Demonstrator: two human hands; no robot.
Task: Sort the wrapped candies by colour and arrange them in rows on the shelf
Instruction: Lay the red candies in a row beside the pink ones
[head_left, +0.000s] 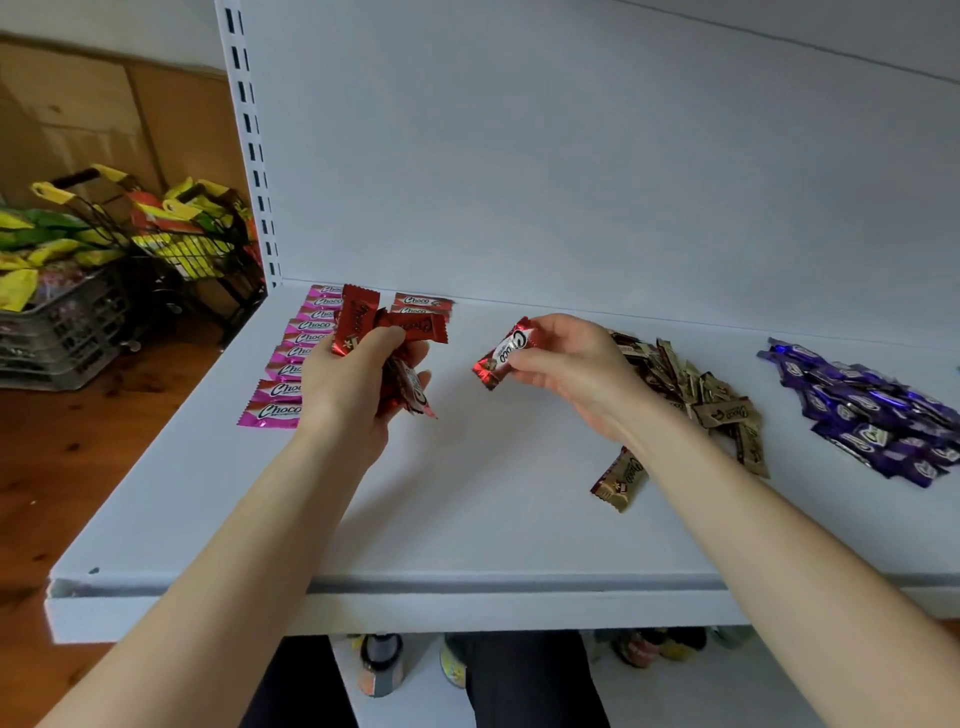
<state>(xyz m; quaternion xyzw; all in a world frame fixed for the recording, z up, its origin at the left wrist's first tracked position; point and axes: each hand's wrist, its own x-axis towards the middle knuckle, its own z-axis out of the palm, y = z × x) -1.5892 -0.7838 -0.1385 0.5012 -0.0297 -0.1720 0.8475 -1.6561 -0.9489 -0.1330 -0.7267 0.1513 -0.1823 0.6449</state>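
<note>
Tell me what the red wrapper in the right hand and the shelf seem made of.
Red wrapper: probably metallised plastic film, glossy; it glints and its ends are crimped. Shelf: seemingly painted metal, matte pale finish; flat smooth surface, slotted upright behind.

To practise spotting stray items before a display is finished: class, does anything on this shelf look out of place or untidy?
One gold candy lies tilted and alone nearer the front of the shelf, apart from the gold pile. That pile and the purple pile are loose heaps, unlike the neat pink row.
</note>
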